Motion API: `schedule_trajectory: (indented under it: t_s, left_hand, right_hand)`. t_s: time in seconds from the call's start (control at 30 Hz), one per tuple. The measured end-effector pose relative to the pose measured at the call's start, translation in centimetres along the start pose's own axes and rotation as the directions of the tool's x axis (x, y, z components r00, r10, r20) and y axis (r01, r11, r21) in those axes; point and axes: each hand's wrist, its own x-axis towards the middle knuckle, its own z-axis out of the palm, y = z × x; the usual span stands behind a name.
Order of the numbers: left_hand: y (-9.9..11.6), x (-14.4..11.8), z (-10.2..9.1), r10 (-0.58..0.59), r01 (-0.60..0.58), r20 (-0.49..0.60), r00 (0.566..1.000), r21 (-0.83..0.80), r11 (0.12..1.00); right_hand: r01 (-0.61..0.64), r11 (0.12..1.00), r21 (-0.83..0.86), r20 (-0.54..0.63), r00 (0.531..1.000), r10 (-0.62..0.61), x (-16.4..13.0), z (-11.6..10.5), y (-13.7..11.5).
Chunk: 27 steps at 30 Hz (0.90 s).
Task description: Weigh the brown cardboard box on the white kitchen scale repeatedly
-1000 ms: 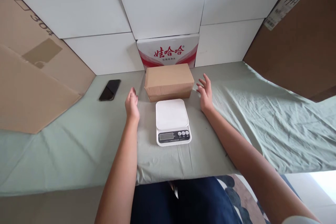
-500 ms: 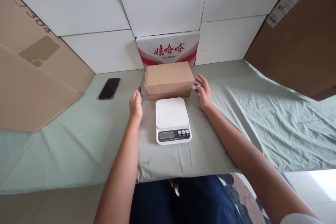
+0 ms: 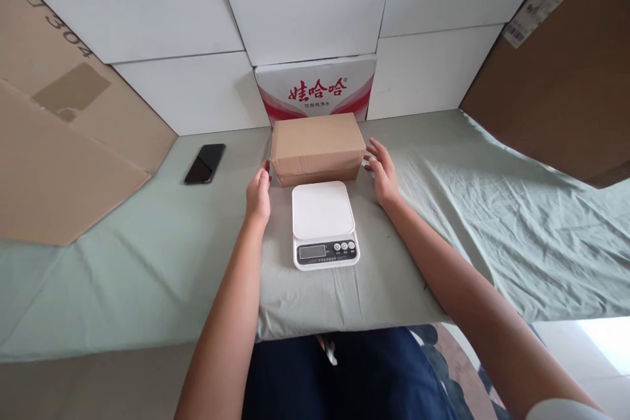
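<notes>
A closed brown cardboard box (image 3: 317, 138) lies on the green cloth behind a white kitchen scale (image 3: 323, 210). The scale's platform is bare, its display looks blank, and three round buttons sit at its front right. My left hand (image 3: 258, 193) is beside the box's left end, fingers pointing forward, with nothing in it. At the right end, my right hand (image 3: 382, 170) has its fingers spread and bent close to the cardboard. Whether the fingertips of either hand touch the box, I cannot tell.
A black phone (image 3: 205, 164) lies to the left on the green cloth (image 3: 147, 243). Large cardboard panels stand at the left (image 3: 73, 138) and right (image 3: 556, 92). Behind the box is a white carton with red lettering (image 3: 317, 86), against white panels (image 3: 300, 0).
My left hand has moved slightly right, closer to the box's left end. My right hand has hardly moved. Box, scale and phone stay in place.
</notes>
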Motion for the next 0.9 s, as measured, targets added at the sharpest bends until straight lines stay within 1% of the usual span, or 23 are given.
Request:
schedule_trajectory:
  t_s: [0.17, 0.37, 0.53, 0.7, 0.9]
  left_hand:
    - [-0.07, 0.05, -0.08, 0.008, -0.009, 0.023, 1.000, 0.047, 0.999]
    - [0.03, 0.04, 0.21, 0.030, -0.033, 0.067, 0.997, 0.038, 0.999]
    - [0.14, -0.15, 0.38, 0.032, -0.033, 0.049, 0.998, 0.006, 0.999]
    - [0.04, -0.15, 0.24, 0.023, -0.024, 0.051, 0.998, 0.013, 1.000]
    - [0.38, -0.32, 0.52, 0.029, -0.030, 0.064, 0.998, 0.023, 0.999]
  right_hand:
    - [-0.006, 1.000, 0.009, 0.000, 1.000, 0.006, 0.03, -0.02, 0.13]
    - [-0.003, 1.000, 0.012, 0.011, 1.000, 0.003, -0.05, 0.03, -0.21]
    - [-0.007, 0.999, 0.037, 0.014, 1.000, 0.007, -0.04, 0.05, -0.10]
    - [0.016, 1.000, 0.015, 0.037, 0.999, -0.017, -0.02, 0.01, 0.15]
    - [-0.011, 0.999, 0.033, 0.045, 0.999, 0.010, -0.20, 0.10, -0.46]
